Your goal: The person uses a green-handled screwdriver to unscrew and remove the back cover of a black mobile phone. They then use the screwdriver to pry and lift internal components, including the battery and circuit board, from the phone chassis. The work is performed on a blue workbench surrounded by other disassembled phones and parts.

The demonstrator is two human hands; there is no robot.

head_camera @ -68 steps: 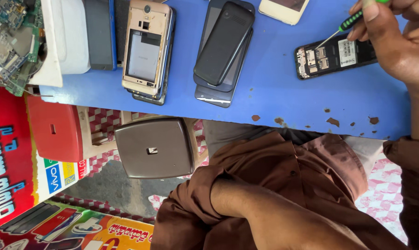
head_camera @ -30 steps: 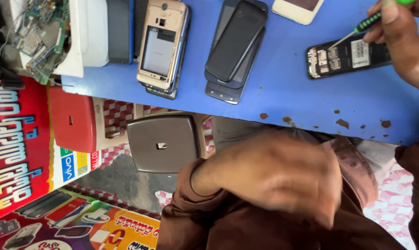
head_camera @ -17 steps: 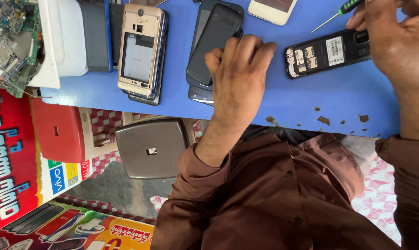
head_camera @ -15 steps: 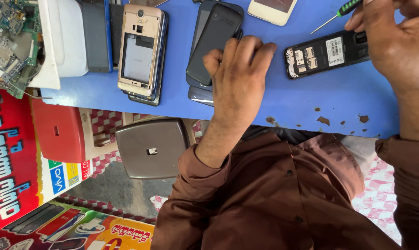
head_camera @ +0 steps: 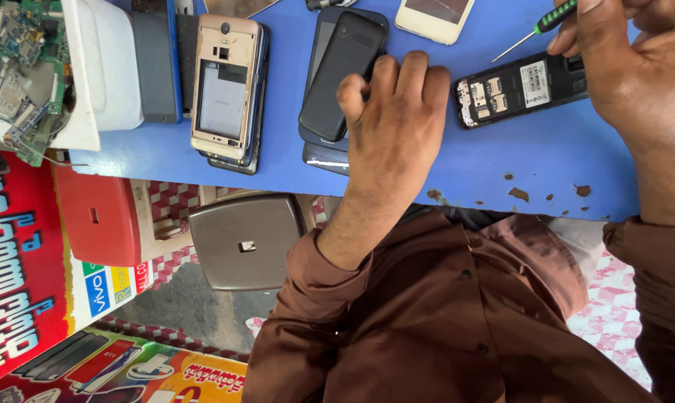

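Note:
My left hand (head_camera: 393, 127) lies on the blue table (head_camera: 501, 175) with its fingers loosely curled and nothing in it. Its fingertips rest beside a stack of black phones (head_camera: 341, 71). My right hand (head_camera: 636, 67) grips a green and black screwdriver (head_camera: 550, 19). The thin metal tip hangs just above the left end of an opened black phone (head_camera: 520, 88), whose inner parts and label are exposed. That phone lies flat between my two hands.
A gold phone without its back cover (head_camera: 225, 89) lies on other phones to the left. A white phone (head_camera: 434, 15) sits at the far edge. A white tub (head_camera: 99, 75) holds circuit boards (head_camera: 20, 75). Below the table stand a grey stool (head_camera: 244, 242) and a red stool (head_camera: 99, 216).
My left hand has come up from my lap and settled on the table beside the black phone stack. The right hand has kept the screwdriver by the opened phone.

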